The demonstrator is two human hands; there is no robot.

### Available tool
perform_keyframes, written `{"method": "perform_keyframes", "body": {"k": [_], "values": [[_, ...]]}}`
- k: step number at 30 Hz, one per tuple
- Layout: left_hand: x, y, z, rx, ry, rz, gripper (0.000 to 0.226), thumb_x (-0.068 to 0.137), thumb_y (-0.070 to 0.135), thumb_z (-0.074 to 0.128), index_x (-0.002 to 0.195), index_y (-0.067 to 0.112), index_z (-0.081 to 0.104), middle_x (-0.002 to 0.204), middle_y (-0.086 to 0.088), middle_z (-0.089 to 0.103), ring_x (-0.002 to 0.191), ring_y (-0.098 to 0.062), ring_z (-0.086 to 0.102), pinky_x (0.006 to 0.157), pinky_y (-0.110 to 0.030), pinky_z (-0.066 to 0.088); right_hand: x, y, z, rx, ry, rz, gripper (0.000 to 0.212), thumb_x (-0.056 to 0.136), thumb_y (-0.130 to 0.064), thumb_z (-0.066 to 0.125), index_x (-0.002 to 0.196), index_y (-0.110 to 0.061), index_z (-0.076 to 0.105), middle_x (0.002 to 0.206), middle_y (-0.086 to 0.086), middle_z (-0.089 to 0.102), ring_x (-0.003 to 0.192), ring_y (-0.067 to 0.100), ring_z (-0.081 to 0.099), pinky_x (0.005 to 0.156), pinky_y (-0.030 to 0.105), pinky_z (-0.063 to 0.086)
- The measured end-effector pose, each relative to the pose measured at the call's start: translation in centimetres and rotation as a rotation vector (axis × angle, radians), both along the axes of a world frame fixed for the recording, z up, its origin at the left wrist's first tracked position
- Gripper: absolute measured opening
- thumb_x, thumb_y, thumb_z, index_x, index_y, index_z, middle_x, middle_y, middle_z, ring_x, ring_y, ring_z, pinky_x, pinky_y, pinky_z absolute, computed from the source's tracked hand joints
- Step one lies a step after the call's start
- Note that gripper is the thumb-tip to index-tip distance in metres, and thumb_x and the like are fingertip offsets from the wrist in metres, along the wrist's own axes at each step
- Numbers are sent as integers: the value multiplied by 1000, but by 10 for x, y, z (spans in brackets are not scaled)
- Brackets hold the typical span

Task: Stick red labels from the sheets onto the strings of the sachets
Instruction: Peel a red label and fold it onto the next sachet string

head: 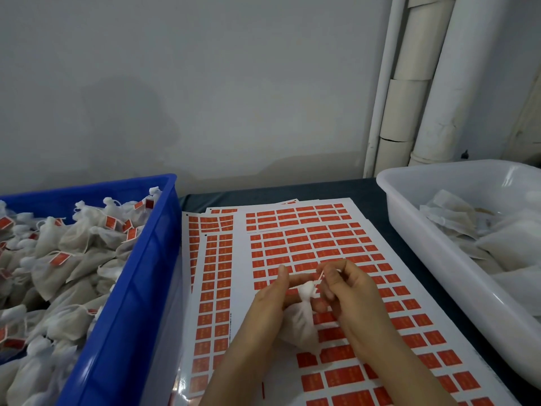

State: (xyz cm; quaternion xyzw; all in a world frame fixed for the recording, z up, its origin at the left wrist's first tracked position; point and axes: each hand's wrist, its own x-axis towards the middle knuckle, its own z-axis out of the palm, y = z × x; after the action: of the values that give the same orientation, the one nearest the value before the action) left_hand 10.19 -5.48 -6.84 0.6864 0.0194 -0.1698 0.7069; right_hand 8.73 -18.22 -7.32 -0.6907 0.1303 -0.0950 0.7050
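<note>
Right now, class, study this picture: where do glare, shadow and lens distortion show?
Head view: glare streaks the white tub; a shadow darkens the wall above the blue crate; wide-angle distortion tilts the white pipes; the left hand and right hand look slightly blurred.

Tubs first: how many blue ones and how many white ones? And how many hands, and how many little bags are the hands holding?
Blue tub: 1
White tub: 1
Hands, left hand and right hand: 2
Sachet held in the hands: 1
Total: 5
</note>
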Motion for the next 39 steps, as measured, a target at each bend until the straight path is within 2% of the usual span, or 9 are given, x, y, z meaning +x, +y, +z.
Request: {"method": "perform_keyframes", "body": {"k": [1, 3, 6, 10, 23, 27, 32, 35, 39], "values": [[0, -4, -1, 7, -13, -17, 27, 97, 36, 41, 94, 27, 67, 111, 4, 64, 102, -11, 58, 95, -29, 44, 0, -1, 1, 60, -7, 14, 21, 92, -27, 47, 86, -17, 64, 51, -4, 52, 54, 15, 50, 60, 25, 49], [-2, -4, -2, -2, -112, -107, 16, 89, 40, 58, 100, 44, 68, 110, 19, 65, 101, -5, 60, 80, -21, 53, -2, -2, 4, 207, -18, 47, 26, 94, -23, 44, 84, -14, 66, 55, 3, 54, 58, 21, 53, 59, 27, 55], [-5, 1, -1, 26, -179, -119, 31, 79, 41, 69, 104, 57, 60, 105, 30, 58, 96, 0, 56, 57, -7, 48, -1, -6, 7, 414, -3, 83, 30, 96, -20, 40, 81, -8, 63, 59, 7, 55, 54, 19, 54, 62, 28, 57], [-6, 2, 3, 68, -235, -77, 35, 80, 35, 71, 102, 57, 56, 101, 28, 58, 91, 1, 59, 52, -4, 45, 6, -12, 8, 555, -29, 84, 26, 99, -10, 35, 79, -8, 51, 56, 3, 50, 43, 10, 44, 49, 19, 47], [-10, 0, -1, 153, -250, -135, 36, 81, 29, 70, 93, 59, 54, 89, 21, 63, 81, 6, 63, 55, -6, 47, 9, -18, 8, 352, -42, -75, 28, 98, -11, 36, 74, -15, 51, 53, -2, 50, 41, 8, 39, 51, 19, 37], [-8, 3, -4, 176, -244, -137, 31, 83, 31, 67, 98, 53, 52, 93, 16, 62, 85, -5, 64, 55, -5, 47, 11, -17, 7, 304, -35, -80, 29, 98, -11, 37, 73, -16, 51, 52, -2, 50, 41, 7, 40, 50, 17, 38], [-10, 11, -5, 190, -222, -161, 20, 82, 37, 68, 88, 53, 59, 86, 27, 64, 80, 5, 64, 52, -6, 47, 8, -17, 6, 153, -118, 10, 19, 96, -20, 42, 83, -14, 55, 62, -2, 59, 46, 9, 46, 51, 16, 45], [-13, 12, 1, 200, -173, -158, 5, 80, 56, 59, 82, 53, 61, 80, 34, 62, 75, 6, 62, 48, -4, 44, 7, -17, 6, 76, -120, 4, 19, 93, -26, 46, 86, -15, 60, 65, -1, 63, 48, 10, 52, 51, 16, 47], [-12, 8, 4, 192, -160, -192, 39, 66, 65, 47, 72, 33, 69, 73, 16, 70, 63, -2, 66, 55, -9, 47, 3, -13, 7, 47, -135, 44, 24, 75, -38, 53, 84, -21, 66, 74, 0, 69, 66, 15, 67, 64, 23, 55]]}}
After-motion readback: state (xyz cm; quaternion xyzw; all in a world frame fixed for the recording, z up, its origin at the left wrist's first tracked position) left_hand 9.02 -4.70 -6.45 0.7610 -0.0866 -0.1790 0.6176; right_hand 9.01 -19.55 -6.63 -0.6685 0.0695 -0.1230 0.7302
